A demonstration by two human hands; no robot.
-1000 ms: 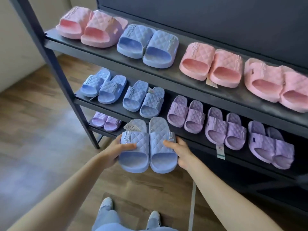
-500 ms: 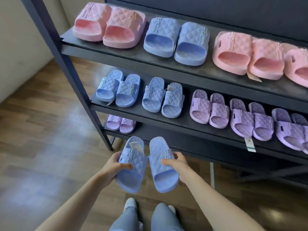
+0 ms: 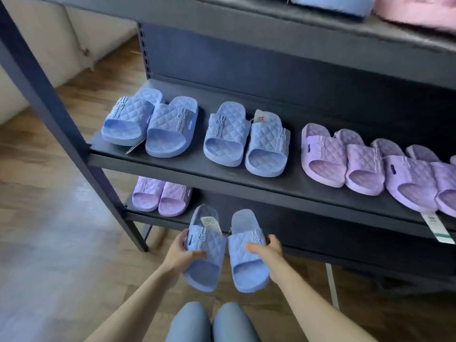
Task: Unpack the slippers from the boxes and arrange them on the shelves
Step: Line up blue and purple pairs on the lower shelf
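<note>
I hold a pair of blue quilted slippers in front of the bottom shelf (image 3: 153, 217). My left hand (image 3: 179, 253) grips the left blue slipper (image 3: 204, 257), which carries a paper tag on its heel. My right hand (image 3: 270, 254) grips the right blue slipper (image 3: 248, 262). The two slippers touch at their straps and splay apart at the heels. On the bottom shelf, just left of them, stands a purple pair (image 3: 161, 196).
The middle shelf (image 3: 222, 174) bears two blue pairs (image 3: 148, 124) (image 3: 246, 139) and purple pairs (image 3: 343, 161) to the right. The top shelf (image 3: 320, 33) shows blue and pink slippers at the frame's edge. A dark upright post (image 3: 61, 134) stands left. My knees (image 3: 209, 322) are below, over wooden floor.
The view has dropped and moved closer to the lower shelves. Both hands have carried the blue pair down to the bottom shelf's level, and the heels have spread apart.
</note>
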